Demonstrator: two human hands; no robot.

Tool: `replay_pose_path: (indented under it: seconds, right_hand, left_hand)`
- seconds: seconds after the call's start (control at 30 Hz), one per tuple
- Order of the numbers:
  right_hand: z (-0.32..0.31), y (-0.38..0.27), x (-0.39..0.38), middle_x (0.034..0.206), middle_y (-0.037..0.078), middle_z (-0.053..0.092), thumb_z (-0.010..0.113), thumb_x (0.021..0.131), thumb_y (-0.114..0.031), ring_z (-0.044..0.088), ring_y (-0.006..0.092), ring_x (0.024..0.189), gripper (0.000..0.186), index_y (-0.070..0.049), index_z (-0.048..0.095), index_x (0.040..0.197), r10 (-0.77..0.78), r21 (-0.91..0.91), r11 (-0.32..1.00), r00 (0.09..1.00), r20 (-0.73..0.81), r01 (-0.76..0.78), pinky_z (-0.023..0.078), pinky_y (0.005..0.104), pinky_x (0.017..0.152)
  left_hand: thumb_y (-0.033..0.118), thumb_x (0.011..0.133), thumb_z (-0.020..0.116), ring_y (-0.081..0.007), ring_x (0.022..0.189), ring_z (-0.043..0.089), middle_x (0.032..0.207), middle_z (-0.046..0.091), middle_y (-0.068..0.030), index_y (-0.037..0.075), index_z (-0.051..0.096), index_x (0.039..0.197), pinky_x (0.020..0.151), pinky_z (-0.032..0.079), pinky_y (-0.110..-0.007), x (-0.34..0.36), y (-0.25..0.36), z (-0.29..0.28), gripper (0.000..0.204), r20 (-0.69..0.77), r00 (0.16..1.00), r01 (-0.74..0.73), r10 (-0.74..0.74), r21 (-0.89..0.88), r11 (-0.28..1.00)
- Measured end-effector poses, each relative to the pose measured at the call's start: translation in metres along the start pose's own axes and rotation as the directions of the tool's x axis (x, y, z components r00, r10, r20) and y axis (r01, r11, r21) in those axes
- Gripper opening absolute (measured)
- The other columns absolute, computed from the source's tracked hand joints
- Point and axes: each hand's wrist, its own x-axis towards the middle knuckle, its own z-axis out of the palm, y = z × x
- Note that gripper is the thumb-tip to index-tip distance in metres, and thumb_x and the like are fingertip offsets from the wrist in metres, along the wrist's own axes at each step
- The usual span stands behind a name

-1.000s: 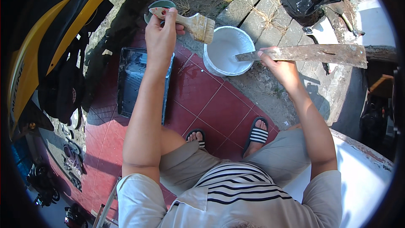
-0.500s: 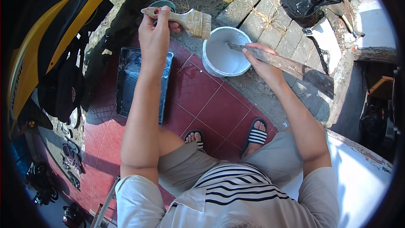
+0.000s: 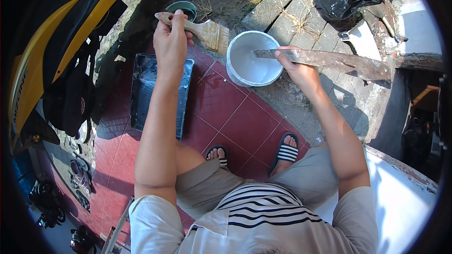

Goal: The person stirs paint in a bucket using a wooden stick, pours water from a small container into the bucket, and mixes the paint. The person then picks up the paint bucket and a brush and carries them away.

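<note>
My left hand (image 3: 172,47) is closed round the pale handle of a wide paintbrush (image 3: 207,33), its bristles pointing right, just left of a white bucket (image 3: 240,70) with white liquid inside. Behind that hand sits a small green container (image 3: 181,5). My right hand (image 3: 294,66) grips a flat, weathered wooden stick (image 3: 341,61) held roughly level, its left end over the bucket's opening. A black paint tray (image 3: 160,113) with whitish smears lies on the red tiles beside my left forearm.
A yellow and black vehicle body (image 3: 42,61) fills the left edge, with sandals (image 3: 80,169) below it. At upper right are paving blocks (image 3: 266,11), a black plastic bag (image 3: 332,4) and debris. A white ledge (image 3: 400,197) is at lower right, beside my legs on the tiled floor (image 3: 226,117).
My right hand has moved left and up with the stick, which tilted down to the right and has partly levelled again. My left hand and brush shifted left, the brush head most recently dropping slightly.
</note>
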Motion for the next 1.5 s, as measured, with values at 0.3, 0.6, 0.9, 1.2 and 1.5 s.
replay_pose_path:
  seconds: [0.3,0.6,0.9,1.2,1.5]
  right_hand:
    - [-0.011,-0.014,-0.002,0.087,0.008,0.073,0.070,0.091,-0.030,0.068,0.0173,0.084,0.030,-0.005,0.072,0.107,0.069,-0.042,0.997,0.973,0.219,-0.061,0.053,0.0309,0.077]
    - [0.002,-0.003,0.004,0.097,0.012,0.073,0.069,0.089,-0.029,0.069,0.0241,0.093,0.027,-0.007,0.072,0.104,-0.001,0.058,0.998,0.995,0.101,-0.005,0.053,0.0345,0.082]
    - [-0.024,-0.010,0.011,0.090,0.014,0.074,0.073,0.084,-0.029,0.071,0.0227,0.083,0.032,-0.001,0.073,0.099,0.153,0.016,0.988,0.982,0.113,-0.156,0.053,0.0344,0.078]
    - [0.003,-0.005,0.003,0.078,0.010,0.071,0.070,0.089,-0.033,0.067,0.0192,0.070,0.032,-0.001,0.072,0.093,0.122,0.192,0.966,0.957,0.262,-0.176,0.052,0.0328,0.070]
    - [0.002,-0.034,-0.005,0.082,0.011,0.072,0.072,0.085,-0.031,0.070,0.0210,0.081,0.029,-0.003,0.073,0.092,-0.013,-0.020,1.000,0.998,0.057,0.015,0.053,0.0328,0.075]
  left_hand:
    - [0.027,0.093,0.057,-0.0285,0.070,0.066,0.076,0.067,-0.0139,0.002,0.063,0.094,0.069,0.049,-0.038,-0.003,-0.026,0.004,0.026,0.119,0.984,-0.179,0.136,0.580,0.794]
    - [0.041,0.094,0.058,-0.0431,0.088,0.066,0.086,0.068,-0.0247,0.000,0.064,0.097,0.077,0.050,-0.049,-0.010,-0.081,0.015,0.041,0.321,0.941,-0.222,-0.110,0.827,0.516]
    - [0.051,0.090,0.062,-0.0458,0.091,0.067,0.088,0.067,-0.0311,-0.006,0.068,0.091,0.081,0.051,-0.052,-0.005,-0.117,0.024,0.058,0.365,0.855,-0.099,-0.369,0.812,0.575]
    - [0.039,0.081,0.064,-0.0427,0.087,0.068,0.085,0.068,-0.0280,0.000,0.073,0.086,0.081,0.053,-0.049,-0.023,-0.116,0.033,0.040,0.354,0.881,-0.209,-0.314,0.886,0.413]
    - [0.034,0.078,0.062,-0.0443,0.087,0.067,0.087,0.067,-0.0301,-0.003,0.072,0.086,0.081,0.053,-0.050,-0.028,-0.106,-0.004,0.039,0.359,0.853,-0.217,-0.379,0.904,0.368]
